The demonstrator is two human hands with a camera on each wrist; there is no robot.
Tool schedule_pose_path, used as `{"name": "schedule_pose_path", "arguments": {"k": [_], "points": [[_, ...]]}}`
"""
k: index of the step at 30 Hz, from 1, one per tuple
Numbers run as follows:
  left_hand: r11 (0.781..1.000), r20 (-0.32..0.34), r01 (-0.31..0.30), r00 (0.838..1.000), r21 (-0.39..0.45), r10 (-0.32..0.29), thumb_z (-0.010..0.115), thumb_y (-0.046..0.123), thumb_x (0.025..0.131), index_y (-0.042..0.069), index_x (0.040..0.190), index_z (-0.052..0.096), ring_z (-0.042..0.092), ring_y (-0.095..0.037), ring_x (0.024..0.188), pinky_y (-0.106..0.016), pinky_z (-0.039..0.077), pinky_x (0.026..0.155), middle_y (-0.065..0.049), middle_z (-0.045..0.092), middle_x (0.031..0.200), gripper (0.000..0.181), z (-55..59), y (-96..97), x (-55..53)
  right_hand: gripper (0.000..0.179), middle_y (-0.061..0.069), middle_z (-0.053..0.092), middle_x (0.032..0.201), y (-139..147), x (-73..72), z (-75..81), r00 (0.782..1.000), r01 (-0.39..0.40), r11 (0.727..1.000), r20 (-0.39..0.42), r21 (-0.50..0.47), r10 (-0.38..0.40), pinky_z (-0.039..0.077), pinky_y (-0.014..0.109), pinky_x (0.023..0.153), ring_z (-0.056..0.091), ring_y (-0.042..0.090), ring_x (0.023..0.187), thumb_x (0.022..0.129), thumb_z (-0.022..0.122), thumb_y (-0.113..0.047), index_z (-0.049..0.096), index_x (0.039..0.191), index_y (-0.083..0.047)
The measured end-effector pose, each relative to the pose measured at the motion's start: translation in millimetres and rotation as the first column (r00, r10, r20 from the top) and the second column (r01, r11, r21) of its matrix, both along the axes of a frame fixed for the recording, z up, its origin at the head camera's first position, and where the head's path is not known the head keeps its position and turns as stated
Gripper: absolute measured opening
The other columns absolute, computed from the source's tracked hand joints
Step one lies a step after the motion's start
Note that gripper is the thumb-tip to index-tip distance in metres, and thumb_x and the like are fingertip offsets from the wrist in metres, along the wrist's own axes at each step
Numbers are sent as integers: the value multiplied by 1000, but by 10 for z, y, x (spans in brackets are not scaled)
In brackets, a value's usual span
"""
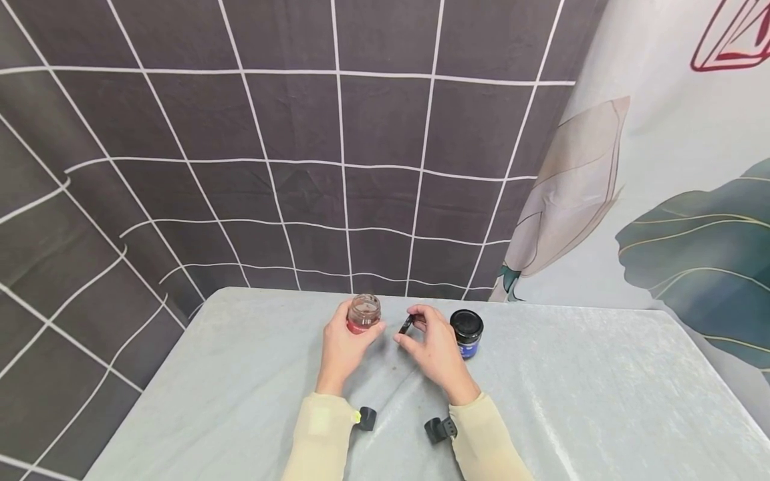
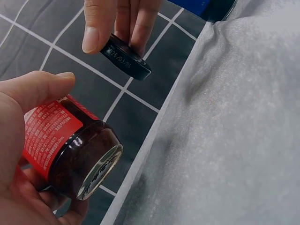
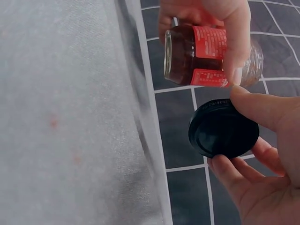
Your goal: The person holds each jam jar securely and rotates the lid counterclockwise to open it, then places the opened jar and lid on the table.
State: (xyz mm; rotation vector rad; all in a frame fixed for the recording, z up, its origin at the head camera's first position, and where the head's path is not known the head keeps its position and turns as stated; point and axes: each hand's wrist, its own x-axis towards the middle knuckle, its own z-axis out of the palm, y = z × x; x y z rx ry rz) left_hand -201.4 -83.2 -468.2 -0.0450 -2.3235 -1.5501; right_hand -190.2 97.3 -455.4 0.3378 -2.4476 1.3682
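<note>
My left hand (image 1: 345, 344) grips a glass jar (image 1: 364, 310) with a red label, its mouth uncovered and facing up. Dark contents fill its lower part, seen through the base in the left wrist view, where the jar (image 2: 89, 150) appears sideways. A black lid (image 1: 406, 325) is pinched by its rim between the thumb and fingers of my right hand (image 1: 434, 345), tilted on edge, a short way right of the jar. Printed date digits run along the rim of the lid (image 2: 125, 58). In the right wrist view one flat face of the lid (image 3: 224, 129) shows.
A second jar (image 1: 467, 332) with a black lid and blue label stands on the table just right of my right hand. Pale cloth covers the table (image 1: 589, 394). Behind its far edge hangs a dark grid-patterned curtain (image 1: 301, 194), with a leaf-printed one (image 1: 650, 160) at right.
</note>
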Motion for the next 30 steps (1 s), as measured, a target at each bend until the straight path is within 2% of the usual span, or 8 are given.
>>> {"name": "schedule_pose_path", "arguments": {"k": [7,16,30], "points": [[1000,10,-4,1000,12,4,89,25,75,9,127,64,65,-24,107,-45,51,94,-9,70,115,61,-1,-14,6,45,16,66,112,-15,6,-7,1000,7,1000,28,0,-7,55,39,90,71,30,101,75,88,-8,64,113,0],[1000,40,-22,999,-14,22,91,25,73,11,127,64,65,-21,107,-42,50,95,-6,71,114,62,-17,-40,-1,48,18,66,116,-28,8,-32,997,2,1000,74,26,-4,55,39,89,70,31,101,75,88,-10,65,116,2],[999,36,-7,999,-44,9,91,27,72,9,127,65,65,-24,109,-45,50,95,-6,71,115,64,-10,-46,-5,53,18,66,118,-50,11,-54,997,-14,999,78,32,11,55,39,89,70,31,103,74,89,-8,64,120,2]]}}
